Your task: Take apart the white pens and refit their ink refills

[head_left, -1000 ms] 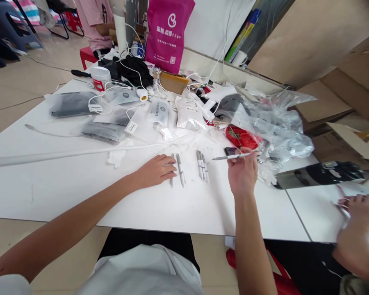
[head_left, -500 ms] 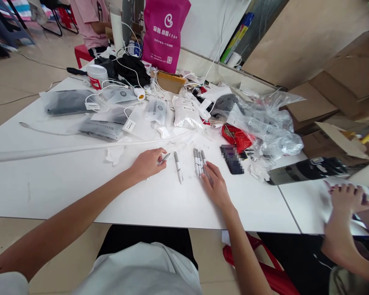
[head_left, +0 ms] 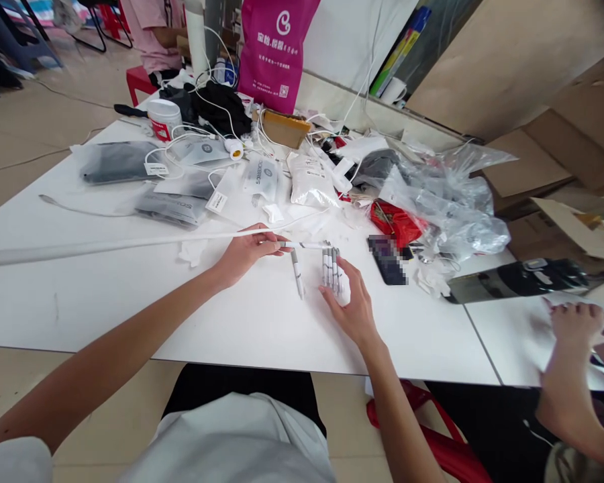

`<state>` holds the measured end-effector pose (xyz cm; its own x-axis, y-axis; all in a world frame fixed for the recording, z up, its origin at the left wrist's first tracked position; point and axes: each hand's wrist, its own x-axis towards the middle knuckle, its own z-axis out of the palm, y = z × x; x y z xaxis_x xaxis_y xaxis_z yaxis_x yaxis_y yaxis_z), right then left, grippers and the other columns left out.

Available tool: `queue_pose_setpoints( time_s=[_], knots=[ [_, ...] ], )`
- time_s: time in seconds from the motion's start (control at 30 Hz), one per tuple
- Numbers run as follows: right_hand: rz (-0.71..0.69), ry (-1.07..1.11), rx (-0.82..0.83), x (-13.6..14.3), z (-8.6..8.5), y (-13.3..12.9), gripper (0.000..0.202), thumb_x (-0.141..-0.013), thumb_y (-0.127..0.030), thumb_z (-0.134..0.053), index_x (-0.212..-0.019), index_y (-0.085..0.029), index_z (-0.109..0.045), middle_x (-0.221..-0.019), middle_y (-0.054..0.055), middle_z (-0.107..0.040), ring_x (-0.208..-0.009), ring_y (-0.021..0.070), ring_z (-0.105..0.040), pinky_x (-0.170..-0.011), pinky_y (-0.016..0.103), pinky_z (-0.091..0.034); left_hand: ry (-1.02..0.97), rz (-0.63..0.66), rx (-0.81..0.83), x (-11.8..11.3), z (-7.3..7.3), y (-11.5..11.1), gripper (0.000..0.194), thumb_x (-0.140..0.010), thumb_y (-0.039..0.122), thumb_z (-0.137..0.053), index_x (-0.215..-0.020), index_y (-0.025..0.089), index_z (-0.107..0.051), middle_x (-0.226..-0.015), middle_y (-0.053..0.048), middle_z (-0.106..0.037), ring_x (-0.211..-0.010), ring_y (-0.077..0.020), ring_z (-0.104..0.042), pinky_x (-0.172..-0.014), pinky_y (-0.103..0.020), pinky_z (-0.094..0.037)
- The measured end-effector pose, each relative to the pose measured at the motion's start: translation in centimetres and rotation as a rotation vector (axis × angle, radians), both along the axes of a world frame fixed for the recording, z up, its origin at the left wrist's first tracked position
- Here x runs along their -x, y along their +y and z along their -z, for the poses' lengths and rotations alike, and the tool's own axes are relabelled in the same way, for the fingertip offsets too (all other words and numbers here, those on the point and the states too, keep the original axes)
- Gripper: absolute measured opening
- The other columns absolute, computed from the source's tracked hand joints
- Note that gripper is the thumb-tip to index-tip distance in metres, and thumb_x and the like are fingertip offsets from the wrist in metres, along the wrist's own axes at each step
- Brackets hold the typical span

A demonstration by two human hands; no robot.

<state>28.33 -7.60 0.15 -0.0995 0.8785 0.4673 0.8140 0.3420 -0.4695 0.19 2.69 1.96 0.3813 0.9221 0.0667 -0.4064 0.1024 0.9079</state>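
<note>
Closed around one end of a white and grey pen (head_left: 306, 245), my left hand (head_left: 249, 253) holds it nearly level, its far end at the top of a row of pens. That row of several pens (head_left: 331, 272) lies side by side on the white table (head_left: 221, 335). My right hand (head_left: 351, 300) is beside the row on its right and near side, thumb and fingers apart. Another single pen (head_left: 297, 274) lies between my hands, slightly tilted, with its upper end just below the held pen.
A phone (head_left: 387, 260) lies right of the pens, near a red bag (head_left: 396, 223) and clear plastic. Packets (head_left: 171, 205), cables and a white tub (head_left: 164, 119) fill the back left. At the right edge a person's hands (head_left: 578, 325) rest on the table.
My left hand has moved slightly right and up, and its pen now points right toward the row. The fingers of my right hand have spread away from the pens.
</note>
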Motion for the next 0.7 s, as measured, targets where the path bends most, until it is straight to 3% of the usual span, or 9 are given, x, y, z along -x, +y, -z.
queue_pose_setpoints(
  time_s=[0.1, 0.17, 0.2, 0.3, 0.4, 0.53, 0.63, 0.7],
  knots=[
    [-0.103, 0.127, -0.003, 1.9, -1.7, 2.1, 0.057, -0.099, -0.047, -0.075, -0.148, -0.028, -0.056, -0.142, 0.014, -0.071, -0.128, 0.0322, -0.071, -0.109, 0.056, -0.059, 0.003, 0.001, -0.017, -0.1, 0.3, -0.1, 0.035, -0.079, 0.036, -0.095, -0.086, 0.016, -0.067, -0.118, -0.012, -0.081, -0.109, -0.0296, -0.080, -0.113, -0.052, -0.054],
    [-0.190, 0.311, 0.071, 3.3, -2.5, 4.0, 0.033, -0.100, -0.047, -0.074, -0.125, -0.027, -0.067, -0.120, 0.009, -0.079, -0.101, 0.0258, -0.077, -0.094, 0.048, -0.063, 0.026, -0.003, -0.025, -0.1, 0.3, -0.1, 0.038, -0.077, 0.039, -0.097, -0.090, 0.016, -0.068, -0.119, -0.012, -0.081, -0.111, -0.0306, -0.080, -0.114, -0.052, -0.054],
    [-0.218, 0.444, 0.135, 4.0, -2.7, 5.0, 0.025, -0.102, -0.048, -0.071, -0.116, -0.027, -0.068, -0.110, 0.007, -0.080, -0.093, 0.0228, -0.077, -0.089, 0.044, -0.063, 0.047, -0.008, -0.032, -0.2, 0.4, -0.1, 0.041, -0.077, 0.041, -0.097, -0.093, 0.017, -0.069, -0.117, -0.011, -0.081, -0.110, -0.0309, -0.080, -0.113, -0.052, -0.055],
    [-0.260, 0.771, 0.195, 5.7, -2.7, 7.8, 0.028, -0.098, -0.052, -0.075, -0.104, -0.025, -0.071, -0.089, 0.002, -0.076, -0.074, 0.0173, -0.069, -0.070, 0.035, -0.059, 0.190, -0.073, -0.091, -0.1, 0.5, 0.0, 0.045, -0.077, 0.046, -0.096, -0.104, 0.018, -0.072, -0.108, -0.009, -0.082, -0.103, -0.0287, -0.080, -0.104, -0.045, -0.057],
    [-0.284, 0.875, 0.206, 6.5, -1.8, 9.7, 0.028, -0.093, -0.052, -0.081, -0.097, -0.025, -0.074, -0.089, 0.001, -0.073, -0.075, 0.0159, -0.066, -0.068, 0.033, -0.057, 0.424, -0.149, -0.183, 0.2, 0.8, 0.0, 0.036, -0.087, 0.050, -0.086, -0.105, 0.019, -0.077, -0.100, -0.006, -0.081, -0.090, -0.0235, -0.078, -0.089, -0.037, -0.057],
    [-0.270, 0.966, 0.226, 6.2, 0.0, 10.3, 0.025, -0.095, -0.051, -0.080, -0.099, -0.026, -0.076, -0.100, 0.003, -0.077, -0.085, 0.0168, -0.069, -0.079, 0.034, -0.060, 0.629, -0.078, -0.255, 0.6, 0.8, 0.0, 0.039, -0.103, 0.056, -0.063, -0.099, 0.020, -0.078, -0.084, -0.004, -0.077, -0.070, -0.0175, -0.067, -0.072, -0.033, -0.051],
    [-0.265, 1.040, 0.261, 5.6, 0.8, 10.2, 0.023, -0.094, -0.049, -0.081, -0.098, -0.026, -0.078, -0.102, 0.003, -0.078, -0.084, 0.0158, -0.069, -0.082, 0.034, -0.059, 0.663, -0.017, -0.245, 0.5, 0.7, -0.1, 0.052, -0.109, 0.061, -0.048, -0.097, 0.019, -0.077, -0.083, -0.006, -0.077, -0.071, -0.0176, -0.066, -0.073, -0.033, -0.051],
    [-0.236, 1.114, 0.261, 5.2, 0.8, 10.2, 0.024, -0.093, -0.049, -0.082, -0.096, -0.026, -0.077, -0.101, 0.003, -0.077, -0.086, 0.0162, -0.069, -0.080, 0.033, -0.059, 0.658, -0.030, -0.247, 0.4, 0.7, 0.0, 0.045, -0.104, 0.062, -0.059, -0.112, 0.021, -0.075, -0.092, -0.005, -0.079, -0.078, -0.0185, -0.068, -0.075, -0.032, -0.051]
  ],
)
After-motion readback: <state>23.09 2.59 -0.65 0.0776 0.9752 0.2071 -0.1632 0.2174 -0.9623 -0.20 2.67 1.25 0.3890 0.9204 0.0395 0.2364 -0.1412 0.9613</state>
